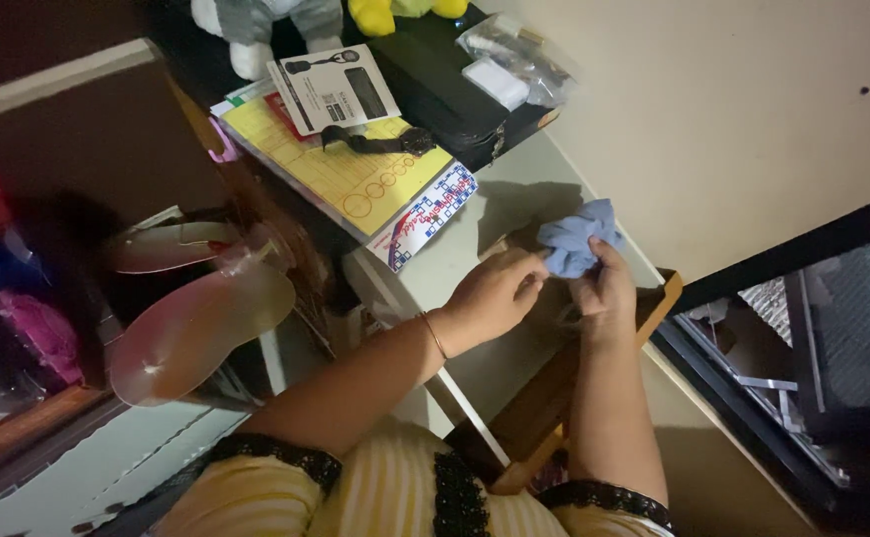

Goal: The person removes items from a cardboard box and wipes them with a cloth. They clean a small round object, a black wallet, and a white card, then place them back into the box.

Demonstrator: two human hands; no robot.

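My right hand (606,290) grips a crumpled blue cloth (574,239) just above the grey tabletop (485,214). My left hand (493,293) is closed beside it, its fingertips touching the cloth's lower edge. Both hands hover over the near end of the table, beside a wooden frame edge (654,308). A thin bangle sits on my left wrist.
A yellow printed sheet (341,164) and a booklet lie on the table with a black watch (380,141) on top. Beyond stand a black case (445,85), a plastic bag and soft toys. A fan blade (196,323) is at left; a window grille (833,328) at right.
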